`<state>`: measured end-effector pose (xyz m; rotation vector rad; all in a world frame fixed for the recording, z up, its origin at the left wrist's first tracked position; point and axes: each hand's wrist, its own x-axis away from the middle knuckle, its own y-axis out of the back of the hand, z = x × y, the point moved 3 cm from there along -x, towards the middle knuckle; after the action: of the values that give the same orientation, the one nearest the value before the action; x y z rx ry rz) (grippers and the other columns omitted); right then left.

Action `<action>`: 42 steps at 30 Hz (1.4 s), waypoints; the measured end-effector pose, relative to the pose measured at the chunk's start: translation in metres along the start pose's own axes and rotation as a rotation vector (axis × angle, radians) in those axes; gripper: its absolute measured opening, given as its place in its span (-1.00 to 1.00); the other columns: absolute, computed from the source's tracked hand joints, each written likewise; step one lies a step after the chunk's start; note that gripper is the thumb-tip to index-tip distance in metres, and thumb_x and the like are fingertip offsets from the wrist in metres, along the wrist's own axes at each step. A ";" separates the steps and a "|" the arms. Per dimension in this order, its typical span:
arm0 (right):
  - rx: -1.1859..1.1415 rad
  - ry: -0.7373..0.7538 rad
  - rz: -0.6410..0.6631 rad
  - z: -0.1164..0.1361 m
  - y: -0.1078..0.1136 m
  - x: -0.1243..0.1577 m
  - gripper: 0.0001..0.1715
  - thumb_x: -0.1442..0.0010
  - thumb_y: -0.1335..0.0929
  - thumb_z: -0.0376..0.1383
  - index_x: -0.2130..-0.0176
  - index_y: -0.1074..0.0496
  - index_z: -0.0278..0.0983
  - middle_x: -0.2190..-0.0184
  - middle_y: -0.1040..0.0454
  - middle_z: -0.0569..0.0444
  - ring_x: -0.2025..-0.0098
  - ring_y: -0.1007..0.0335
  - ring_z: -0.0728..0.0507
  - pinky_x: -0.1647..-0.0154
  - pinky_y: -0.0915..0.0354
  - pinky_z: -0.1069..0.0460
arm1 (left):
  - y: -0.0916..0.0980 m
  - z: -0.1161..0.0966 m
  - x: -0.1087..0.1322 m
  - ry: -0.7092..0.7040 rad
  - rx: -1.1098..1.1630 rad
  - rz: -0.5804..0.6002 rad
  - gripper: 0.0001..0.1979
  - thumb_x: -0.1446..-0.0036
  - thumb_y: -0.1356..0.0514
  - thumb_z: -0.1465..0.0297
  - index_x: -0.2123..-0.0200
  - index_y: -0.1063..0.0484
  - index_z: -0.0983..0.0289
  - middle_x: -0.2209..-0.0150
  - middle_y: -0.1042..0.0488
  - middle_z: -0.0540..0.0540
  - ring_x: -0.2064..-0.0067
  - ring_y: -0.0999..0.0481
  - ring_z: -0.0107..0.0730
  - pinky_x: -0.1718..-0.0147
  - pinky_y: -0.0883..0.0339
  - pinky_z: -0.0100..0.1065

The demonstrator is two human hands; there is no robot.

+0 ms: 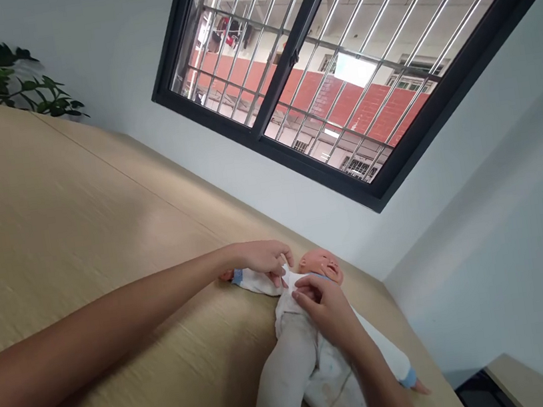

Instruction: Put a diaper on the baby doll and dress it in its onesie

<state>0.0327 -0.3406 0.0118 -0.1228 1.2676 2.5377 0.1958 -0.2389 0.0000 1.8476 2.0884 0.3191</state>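
Observation:
A baby doll [319, 264] lies on its back on the wooden table, arms spread, mouth open. Its white top [255, 282] has blue cuffs and a blue neckline, and the white pants [288, 363] show brownish stains. At the doll's chest, my left hand [266, 259] pinches a raised bit of the white top between bent fingers. Just beside it, my right hand [328, 300] is closed with thumb and fingertips on the chest cloth. My right forearm crosses over the doll's side and hides part of it. What lies exactly between the right fingertips is too small to tell.
The wooden table [75, 211] meets a pale wall [129, 55] along its far edge. A barred window [301, 58] is above, and a leafy green plant [17, 84] at the upper left. Below the table's right edge stands a dark-fronted wooden piece [524, 383].

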 end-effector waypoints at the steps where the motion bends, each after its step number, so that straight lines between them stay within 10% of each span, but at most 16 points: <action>1: -0.002 -0.011 0.002 -0.001 -0.001 -0.001 -0.66 -0.16 -0.36 -0.14 0.19 -0.44 -0.37 0.35 -0.48 0.00 0.34 -0.38 -0.08 0.32 -0.26 0.07 | -0.003 0.001 -0.003 -0.020 0.015 -0.016 -0.67 -0.02 -0.17 0.48 0.09 -0.27 0.25 0.38 -0.52 0.04 0.28 -0.58 -0.28 0.29 -0.42 -0.38; 11: 0.227 -0.060 -0.079 -0.010 -0.001 -0.008 -0.63 -0.16 -0.29 -0.16 0.56 -0.22 -0.31 0.63 -0.15 0.18 0.53 -0.01 0.02 0.48 0.08 0.09 | -0.030 -0.013 -0.013 -0.158 -0.131 -0.138 -0.70 -0.04 -0.21 0.43 0.11 -0.31 0.27 0.27 -0.51 0.03 0.24 -0.50 -0.37 0.34 -0.29 -0.47; 16: 0.052 -0.141 -0.025 -0.010 0.003 -0.012 -0.64 -0.17 -0.27 -0.14 0.49 -0.38 -0.36 0.57 -0.36 0.12 0.50 -0.17 -0.01 0.45 -0.02 0.10 | -0.019 0.001 -0.010 -0.045 -0.272 -0.034 -0.47 0.14 -0.34 0.44 0.02 -0.38 0.27 0.10 -0.48 0.06 0.12 -0.47 -0.32 0.26 -0.29 -0.47; 22: 0.073 -0.094 -0.039 0.000 0.003 -0.009 -0.69 -0.18 -0.28 -0.20 0.45 -0.42 -0.37 0.52 -0.43 0.07 0.45 -0.27 -0.03 0.40 -0.11 0.09 | -0.025 0.027 -0.015 -0.099 -0.349 0.033 -0.76 0.08 -0.31 0.38 0.27 -0.50 0.29 0.40 -0.45 -0.05 0.34 -0.40 -0.45 0.40 -0.17 -0.51; 34: 0.277 0.135 0.316 0.039 0.001 0.025 -0.67 -0.15 -0.44 -0.12 0.07 -0.54 -0.09 0.02 -0.44 0.10 -0.05 -0.28 -0.17 -0.10 -0.17 -0.01 | -0.007 0.023 -0.001 -0.282 -0.572 0.081 -0.80 0.10 -0.30 0.51 0.32 -0.55 0.23 0.40 -0.48 -0.08 0.39 -0.36 -0.47 0.43 -0.14 -0.48; 42: 0.376 0.034 0.530 0.053 0.000 0.037 -0.78 -0.16 -0.42 -0.05 0.22 -0.59 -0.05 0.18 -0.49 0.10 0.01 -0.30 -0.19 0.02 -0.22 -0.01 | -0.012 0.021 0.001 -0.305 -0.539 0.168 -0.91 0.04 -0.30 0.54 0.41 -0.48 0.28 0.43 -0.48 -0.08 0.43 -0.34 -0.49 0.46 -0.12 -0.49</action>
<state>0.0005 -0.2903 0.0364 0.2904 1.9806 2.6426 0.1924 -0.2403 -0.0241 1.6192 1.4661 0.5414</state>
